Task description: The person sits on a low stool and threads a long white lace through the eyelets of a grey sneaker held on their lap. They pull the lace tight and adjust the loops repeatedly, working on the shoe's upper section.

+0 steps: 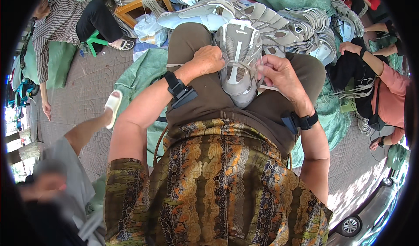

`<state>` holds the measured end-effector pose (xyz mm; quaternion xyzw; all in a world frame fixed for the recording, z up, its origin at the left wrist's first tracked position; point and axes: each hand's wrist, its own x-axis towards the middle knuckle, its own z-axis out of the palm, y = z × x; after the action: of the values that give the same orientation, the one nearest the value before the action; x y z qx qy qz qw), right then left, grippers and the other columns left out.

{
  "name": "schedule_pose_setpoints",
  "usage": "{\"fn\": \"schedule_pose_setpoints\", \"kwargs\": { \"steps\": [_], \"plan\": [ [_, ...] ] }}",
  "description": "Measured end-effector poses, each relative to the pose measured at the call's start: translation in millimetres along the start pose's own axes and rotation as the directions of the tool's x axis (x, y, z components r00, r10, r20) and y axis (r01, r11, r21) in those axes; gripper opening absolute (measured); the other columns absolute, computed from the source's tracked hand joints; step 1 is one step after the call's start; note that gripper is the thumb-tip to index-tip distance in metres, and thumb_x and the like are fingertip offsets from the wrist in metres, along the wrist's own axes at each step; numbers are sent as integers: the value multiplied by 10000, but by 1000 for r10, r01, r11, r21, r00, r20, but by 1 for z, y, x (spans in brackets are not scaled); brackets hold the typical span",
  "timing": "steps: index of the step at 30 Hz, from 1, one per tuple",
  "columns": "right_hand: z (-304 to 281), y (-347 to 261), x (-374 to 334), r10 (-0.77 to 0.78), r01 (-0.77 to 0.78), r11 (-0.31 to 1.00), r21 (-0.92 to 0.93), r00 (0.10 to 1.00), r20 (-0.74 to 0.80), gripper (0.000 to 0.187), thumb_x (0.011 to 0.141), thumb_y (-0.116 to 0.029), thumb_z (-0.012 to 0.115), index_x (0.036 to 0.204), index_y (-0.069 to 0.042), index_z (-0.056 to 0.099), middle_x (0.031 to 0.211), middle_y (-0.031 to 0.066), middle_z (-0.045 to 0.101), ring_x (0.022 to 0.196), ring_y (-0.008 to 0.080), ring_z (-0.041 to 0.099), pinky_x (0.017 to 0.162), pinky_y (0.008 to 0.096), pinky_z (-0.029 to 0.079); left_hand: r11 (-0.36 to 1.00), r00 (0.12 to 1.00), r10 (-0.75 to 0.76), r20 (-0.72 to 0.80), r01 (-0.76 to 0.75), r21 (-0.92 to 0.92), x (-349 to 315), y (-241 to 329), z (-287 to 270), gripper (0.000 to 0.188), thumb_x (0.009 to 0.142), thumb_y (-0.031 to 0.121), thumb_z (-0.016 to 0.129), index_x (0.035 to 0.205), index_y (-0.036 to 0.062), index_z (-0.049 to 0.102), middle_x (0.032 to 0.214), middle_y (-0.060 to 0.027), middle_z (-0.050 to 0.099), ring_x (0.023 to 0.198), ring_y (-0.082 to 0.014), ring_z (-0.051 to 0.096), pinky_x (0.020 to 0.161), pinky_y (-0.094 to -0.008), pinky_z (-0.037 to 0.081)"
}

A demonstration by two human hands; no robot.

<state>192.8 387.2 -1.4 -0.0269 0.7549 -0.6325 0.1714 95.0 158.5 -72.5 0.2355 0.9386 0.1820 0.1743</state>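
Note:
A grey and white sneaker (pixel 238 77) is held between my thighs, its toe end toward my body and its tongue facing up. A light beige shoelace (pixel 239 64) runs across its front. At the sneaker's left side, my left hand (pixel 206 61) is closed on the lace, with the fingertips mostly turned out of sight. A pale strand shows beside that wrist, over my left thigh. On the other side, my right hand (pixel 279 72) pinches the lace between thumb and fingers near the eyelets. Both wrists wear black straps with small devices.
Beyond my knees lies a heap of grey shoe uppers (pixel 301 25), some strung in rows. A wooden stool (pixel 146 5) and a plastic bag (pixel 151 29) are at far left. Green sheeting (pixel 142 77) covers the paving. People sit at both sides; a car (pixel 366 213) stands lower right.

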Motion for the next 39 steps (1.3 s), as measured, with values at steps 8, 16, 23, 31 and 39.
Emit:
{"fn": "schedule_pose_setpoints", "kwargs": {
  "steps": [8, 16, 23, 31, 39],
  "plan": [
    [-21, -3, 12, -98, 80, 985, -153, 989, -113, 149, 896, -193, 560, 919, -65, 633, 653, -47, 532, 561, 23, 427, 489, 190, 336, 998, 999, -21, -50, 18, -59, -4, 4, 1, 361, 771, 312, 539, 632, -6, 638, 663, -200, 609, 642, -389, 585, 640, -452, 469],
    [-41, 29, 38, -384, 212, 819, -533, 893, -236, 160, 865, -62, 547, 1011, -36, 607, 656, -29, 555, 502, 32, 406, 460, 193, 329, 812, 997, 23, -71, -60, -581, -27, -3, -21, 211, 843, 189, 561, 810, -6, 634, 685, -106, 641, 575, -196, 612, 582, -316, 482],
    [-46, 35, 30, -280, 141, 901, -410, 912, -301, 112, 859, -59, 563, 959, -41, 610, 677, -35, 535, 563, 26, 386, 495, 196, 332, 776, 974, -118, -191, -30, -631, -31, -27, -63, 132, 844, 95, 557, 937, 23, 616, 715, -51, 640, 604, -95, 593, 571, -245, 454],
    [24, 39, 19, -373, 184, 502, -845, 927, -20, 151, 789, -116, 605, 918, -40, 589, 808, 166, 637, 762, 335, 628, 643, 430, 495, 967, 881, 178, -439, -240, -90, -45, 12, -45, 329, 799, 153, 559, 1121, 97, 529, 947, -147, 617, 858, -351, 604, 763, -425, 489],
    [15, 43, 26, -269, 99, 308, -946, 963, 13, 114, 754, -67, 552, 856, -17, 567, 683, 189, 621, 662, 381, 625, 591, 478, 493, 946, 944, 281, -176, -241, 215, -46, 20, -1, 140, 785, 54, 492, 922, 44, 515, 739, -179, 609, 746, -379, 613, 625, -473, 473]
  ]
}}
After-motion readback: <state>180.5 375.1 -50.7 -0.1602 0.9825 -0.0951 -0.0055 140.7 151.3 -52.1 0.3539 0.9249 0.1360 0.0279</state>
